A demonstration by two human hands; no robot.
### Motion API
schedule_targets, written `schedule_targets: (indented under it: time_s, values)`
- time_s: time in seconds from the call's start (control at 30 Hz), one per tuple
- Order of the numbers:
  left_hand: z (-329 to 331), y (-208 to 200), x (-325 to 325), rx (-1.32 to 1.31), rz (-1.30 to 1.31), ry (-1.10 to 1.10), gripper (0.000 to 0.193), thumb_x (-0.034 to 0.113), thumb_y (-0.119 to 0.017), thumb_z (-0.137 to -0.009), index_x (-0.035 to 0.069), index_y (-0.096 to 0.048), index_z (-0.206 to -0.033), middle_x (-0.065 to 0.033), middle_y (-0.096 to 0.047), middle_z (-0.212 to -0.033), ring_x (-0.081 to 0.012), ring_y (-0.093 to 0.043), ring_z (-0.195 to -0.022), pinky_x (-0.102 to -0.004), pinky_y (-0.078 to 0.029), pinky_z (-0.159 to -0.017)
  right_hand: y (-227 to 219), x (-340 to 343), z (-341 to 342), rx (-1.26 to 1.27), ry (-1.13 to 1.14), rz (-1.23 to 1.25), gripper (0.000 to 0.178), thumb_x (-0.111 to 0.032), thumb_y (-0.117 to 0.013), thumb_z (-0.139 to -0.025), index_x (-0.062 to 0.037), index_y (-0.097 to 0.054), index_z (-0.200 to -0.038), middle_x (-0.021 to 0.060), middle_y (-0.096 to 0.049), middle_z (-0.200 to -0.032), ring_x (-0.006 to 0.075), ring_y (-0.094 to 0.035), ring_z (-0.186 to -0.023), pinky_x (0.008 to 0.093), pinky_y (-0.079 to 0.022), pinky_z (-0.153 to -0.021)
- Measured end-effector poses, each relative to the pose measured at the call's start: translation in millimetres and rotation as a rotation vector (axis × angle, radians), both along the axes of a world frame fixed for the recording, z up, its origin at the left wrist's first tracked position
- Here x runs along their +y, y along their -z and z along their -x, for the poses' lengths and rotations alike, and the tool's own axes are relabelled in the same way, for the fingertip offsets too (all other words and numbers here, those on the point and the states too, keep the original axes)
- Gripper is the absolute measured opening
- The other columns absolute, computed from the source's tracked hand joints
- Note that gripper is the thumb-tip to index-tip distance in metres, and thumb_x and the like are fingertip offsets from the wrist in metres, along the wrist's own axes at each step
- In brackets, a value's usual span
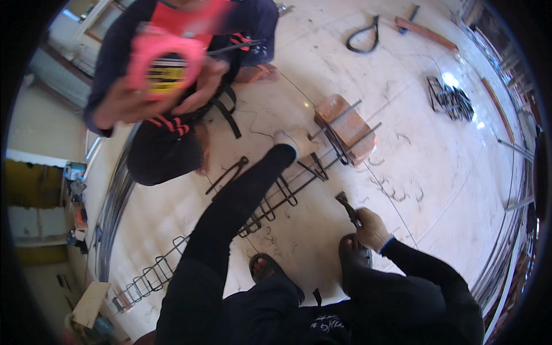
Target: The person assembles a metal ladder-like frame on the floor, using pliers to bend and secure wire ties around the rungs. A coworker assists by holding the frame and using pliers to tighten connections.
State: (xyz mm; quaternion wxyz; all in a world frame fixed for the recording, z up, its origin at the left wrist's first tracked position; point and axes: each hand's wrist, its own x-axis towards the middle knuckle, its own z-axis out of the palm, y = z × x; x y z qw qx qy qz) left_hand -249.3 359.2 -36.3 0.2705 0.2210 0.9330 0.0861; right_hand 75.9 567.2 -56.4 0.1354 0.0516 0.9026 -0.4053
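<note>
Holding a pink tape measure [167, 60] with black-and-yellow label [165, 79], a co-worker [201, 89] crouches; the wearer's left hand [295, 142], grip unclear, meets a steel cage [265, 210] on the floor [428, 172]; white letters [326, 324] mark dark clothing [253, 310]; the right hand [372, 230] grasps pincers [349, 211].

Pale tiled floor [402, 95] with thin dark joints, bright glare [451, 79] at right, beige wall [43, 123] far left

Black pincers [347, 208], orange-brown brick [349, 127]
</note>
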Motion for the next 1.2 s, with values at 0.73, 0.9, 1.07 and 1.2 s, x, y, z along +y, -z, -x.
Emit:
schedule_targets:
  time_s: [0.73, 0.9, 1.07, 1.2]
  values:
    - [33, 94, -22, -0.414, -0.53, -0.405, 0.065, 0.059, -0.064, -0.104, 0.003, -0.073, -0.135, -0.021, -0.079, -0.111, -0.0296, -0.074, -0.092, -0.0472, -0.057, -0.084, 37, 52, 14, -0.122, 0.098, -0.027, 0.018, -0.004, -0.063, -0.092, -0.0048, -0.075, -0.106, 0.0238, -0.078, -0.105, 0.0438, -0.075, -0.105, 0.0469, -0.059, -0.093]
    - [-2, 74, -30, -0.002, -0.623, -0.464, 0.028, 0.033, -0.072, -0.099, 0.006, -0.08, -0.106, -0.0167, -0.077, -0.102, -0.0366, -0.074, -0.086, -0.0471, -0.058, -0.081, 40, 59, -1, -0.149, 0.145, -0.065, 0.02, -0.005, -0.062, -0.093, -0.0064, -0.074, -0.108, 0.0249, -0.077, -0.107, 0.0459, -0.074, -0.106, 0.0501, -0.058, -0.093]
    - [-64, 5, -53, 0.51, -0.745, -0.016, 0.018, 0.024, -0.08, -0.095, 0.006, -0.08, -0.095, -0.0168, -0.074, -0.105, -0.0375, -0.072, -0.098, -0.0489, -0.057, -0.086, 26, 56, 12, -0.195, 0.107, -0.073, 0.023, -0.001, -0.059, -0.092, -0.0049, -0.073, -0.108, 0.0258, -0.077, -0.108, 0.0471, -0.074, -0.106, 0.0504, -0.058, -0.091]
    - [-79, -8, -70, 0.493, -0.646, -0.011, 0.01, 0.016, -0.079, -0.09, 0.009, -0.08, -0.097, -0.013, -0.075, -0.099, -0.0367, -0.071, -0.097, -0.0479, -0.055, -0.086, 16, 51, 20, -0.228, 0.102, -0.065, 0.024, 0.0, -0.057, -0.092, -0.005, -0.074, -0.108, 0.0261, -0.077, -0.108, 0.0459, -0.074, -0.106, 0.0493, -0.058, -0.09]
